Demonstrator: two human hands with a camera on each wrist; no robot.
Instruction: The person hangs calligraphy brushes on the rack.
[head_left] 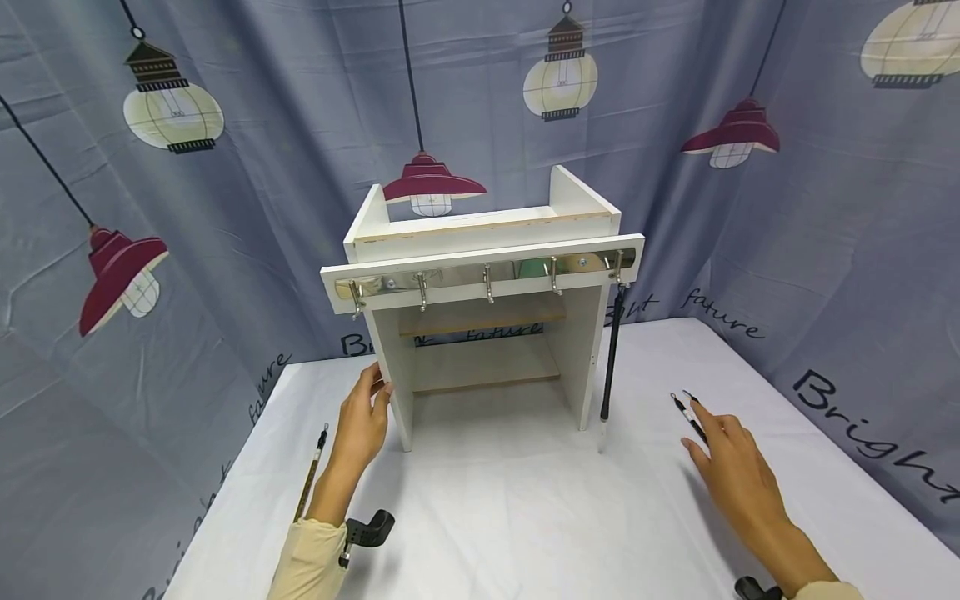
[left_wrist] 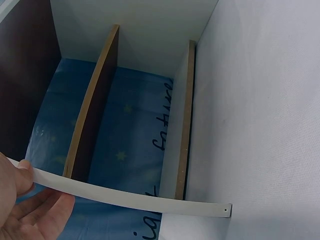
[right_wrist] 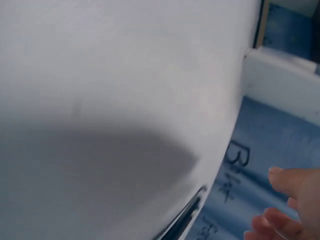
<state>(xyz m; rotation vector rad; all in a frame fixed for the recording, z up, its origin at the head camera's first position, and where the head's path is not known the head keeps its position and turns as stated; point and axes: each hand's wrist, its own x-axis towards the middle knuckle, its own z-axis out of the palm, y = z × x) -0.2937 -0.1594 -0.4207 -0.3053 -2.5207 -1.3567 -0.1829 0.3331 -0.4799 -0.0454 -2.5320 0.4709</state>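
Observation:
My left hand [head_left: 363,421] pinches the front edge of the left side panel [left_wrist: 125,199] of a small white shelf unit [head_left: 588,358], thumb on one face and fingertips [left_wrist: 59,207] on the other. Across the unit's front runs a rail with several metal hooks [head_left: 489,285]. From the rightmost hook hangs a black-handled calligraphy brush [head_left: 613,354], its clear-capped tip downward. Over at the right, my right hand [head_left: 731,467] hovers above two calligraphy brushes [head_left: 688,418], partly covering them; its thumb and fingers are apart. Their looped ends [right_wrist: 202,190] show in the right wrist view.
Another calligraphy brush [head_left: 311,475] lies on the white tablecloth [head_left: 510,508] left of my left forearm. Grey-blue curtains [head_left: 300,167] printed with lamps surround the table. Black wrist camera mounts [head_left: 371,529] stick out from my sleeves.

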